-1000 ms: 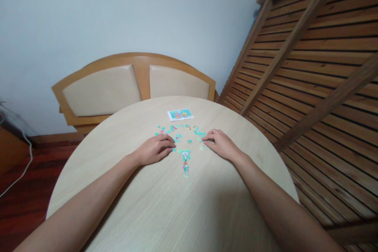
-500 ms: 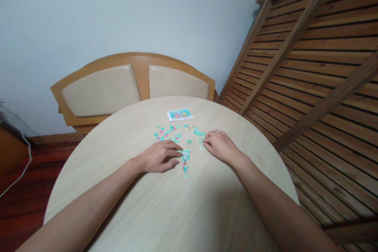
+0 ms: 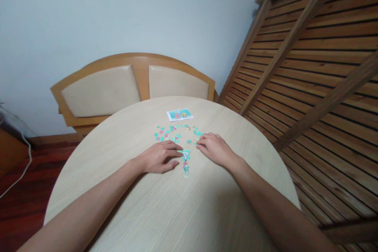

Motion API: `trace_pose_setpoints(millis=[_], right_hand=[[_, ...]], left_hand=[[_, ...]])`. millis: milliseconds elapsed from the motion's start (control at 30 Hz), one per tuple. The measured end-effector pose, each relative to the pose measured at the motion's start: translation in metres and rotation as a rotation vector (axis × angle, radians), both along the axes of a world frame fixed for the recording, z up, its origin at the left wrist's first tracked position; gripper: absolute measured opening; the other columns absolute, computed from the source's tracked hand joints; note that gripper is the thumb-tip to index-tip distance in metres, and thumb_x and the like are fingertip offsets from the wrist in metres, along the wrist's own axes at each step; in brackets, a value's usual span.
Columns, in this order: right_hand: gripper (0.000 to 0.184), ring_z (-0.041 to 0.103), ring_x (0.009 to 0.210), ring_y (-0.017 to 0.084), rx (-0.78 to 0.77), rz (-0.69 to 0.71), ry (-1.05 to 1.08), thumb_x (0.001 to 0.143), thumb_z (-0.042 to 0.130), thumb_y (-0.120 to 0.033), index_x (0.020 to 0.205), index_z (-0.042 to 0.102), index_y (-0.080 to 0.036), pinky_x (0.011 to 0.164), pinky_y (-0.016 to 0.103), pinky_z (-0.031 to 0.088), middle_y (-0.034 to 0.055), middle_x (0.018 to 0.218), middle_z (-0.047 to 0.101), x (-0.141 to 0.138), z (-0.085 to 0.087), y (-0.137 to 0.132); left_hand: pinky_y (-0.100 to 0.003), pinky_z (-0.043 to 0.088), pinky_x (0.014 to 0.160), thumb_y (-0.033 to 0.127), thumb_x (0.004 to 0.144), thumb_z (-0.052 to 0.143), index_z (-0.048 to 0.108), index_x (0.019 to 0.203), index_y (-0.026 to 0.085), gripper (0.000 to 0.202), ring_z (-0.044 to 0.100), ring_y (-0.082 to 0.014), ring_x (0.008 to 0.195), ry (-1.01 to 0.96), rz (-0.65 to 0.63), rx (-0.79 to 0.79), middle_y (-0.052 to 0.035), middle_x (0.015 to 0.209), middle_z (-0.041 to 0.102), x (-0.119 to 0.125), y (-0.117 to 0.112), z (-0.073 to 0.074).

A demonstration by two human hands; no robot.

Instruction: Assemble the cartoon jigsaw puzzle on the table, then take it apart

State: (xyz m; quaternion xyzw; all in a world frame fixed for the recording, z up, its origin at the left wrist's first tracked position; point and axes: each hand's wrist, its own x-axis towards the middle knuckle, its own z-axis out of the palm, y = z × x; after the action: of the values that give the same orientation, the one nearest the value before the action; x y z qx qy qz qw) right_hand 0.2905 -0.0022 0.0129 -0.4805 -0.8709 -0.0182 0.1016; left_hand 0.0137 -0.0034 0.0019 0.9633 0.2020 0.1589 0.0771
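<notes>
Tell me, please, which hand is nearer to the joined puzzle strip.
Left. The left hand is at the upper left edge of the puzzle strip; the right hand is off its upper right corner, with a gap between.

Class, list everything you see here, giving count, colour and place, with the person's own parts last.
loose puzzle pieces: many, teal, pink, yellow, mid-table
joined puzzle strip: one, multicoloured, between the hands
picture card: one, teal and white, beyond the pieces
round table: one, pale wood, centre
padded backrest: one, brown and cream, behind table
slatted panel: one, brown, right
wall: pale blue, background
cable: one visible, white, left
floor: reddish-brown, lower left
left hand: one, bare, beside strip
right hand: one, bare, by loose pieces
</notes>
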Motion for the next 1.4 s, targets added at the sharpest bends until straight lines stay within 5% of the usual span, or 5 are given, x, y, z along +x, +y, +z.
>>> trace_pose_setpoints(millis=[400, 600, 867, 1167, 1400], right_hand=[[0.016, 0.068, 0.090, 0.023, -0.118, 0.101, 0.127, 0.089, 0.069, -0.032, 0.080, 0.079, -0.023, 0.082, 0.033, 0.042, 0.0036, 0.085, 0.078, -0.012, 0.008, -0.014], [0.010, 0.068, 0.089, 0.019, -0.273, 0.298, 0.246, 0.087, 0.070, -0.028, 0.085, 0.077, -0.022, 0.084, 0.029, 0.045, 0.0023, 0.090, 0.076, -0.007, 0.006, -0.013], [0.026, 0.065, 0.096, 0.023, -0.198, 0.191, 0.268, 0.078, 0.080, -0.042, 0.090, 0.072, -0.021, 0.087, 0.034, 0.045, 0.0039, 0.096, 0.073, -0.010, 0.002, -0.014], [0.016, 0.065, 0.100, 0.022, -0.266, 0.270, 0.287, 0.081, 0.073, -0.024, 0.097, 0.074, -0.021, 0.093, 0.033, 0.045, 0.0039, 0.101, 0.073, -0.011, 0.000, -0.014], [0.017, 0.065, 0.099, 0.021, -0.327, 0.376, 0.308, 0.082, 0.074, -0.029, 0.098, 0.076, -0.023, 0.094, 0.033, 0.045, 0.0036, 0.100, 0.074, -0.009, -0.001, -0.012]], left_hand=[[-0.040, 0.051, 0.100, 0.030, 0.096, 0.053, 0.068, 0.118, 0.019, 0.028, 0.063, -0.0254, 0.112, -0.019, 0.033, 0.011, -0.0114, 0.123, 0.066, -0.003, 0.002, -0.004], [-0.040, 0.050, 0.101, 0.030, 0.095, 0.054, 0.067, 0.118, 0.019, 0.028, 0.063, -0.0258, 0.113, -0.013, 0.026, 0.008, -0.0116, 0.124, 0.066, -0.002, 0.003, -0.005], [-0.041, 0.050, 0.101, 0.033, 0.095, 0.055, 0.065, 0.126, 0.021, 0.034, 0.061, -0.0271, 0.115, -0.019, -0.007, 0.014, -0.0121, 0.127, 0.063, -0.002, 0.002, -0.004], [-0.041, 0.050, 0.102, 0.034, 0.096, 0.053, 0.066, 0.125, 0.021, 0.034, 0.061, -0.0271, 0.115, 0.007, -0.020, 0.020, -0.0123, 0.127, 0.064, -0.002, 0.002, -0.006], [-0.041, 0.050, 0.101, 0.033, 0.095, 0.055, 0.067, 0.124, 0.021, 0.034, 0.062, -0.0271, 0.114, 0.010, -0.009, 0.017, -0.0120, 0.125, 0.065, -0.002, 0.001, -0.005]])
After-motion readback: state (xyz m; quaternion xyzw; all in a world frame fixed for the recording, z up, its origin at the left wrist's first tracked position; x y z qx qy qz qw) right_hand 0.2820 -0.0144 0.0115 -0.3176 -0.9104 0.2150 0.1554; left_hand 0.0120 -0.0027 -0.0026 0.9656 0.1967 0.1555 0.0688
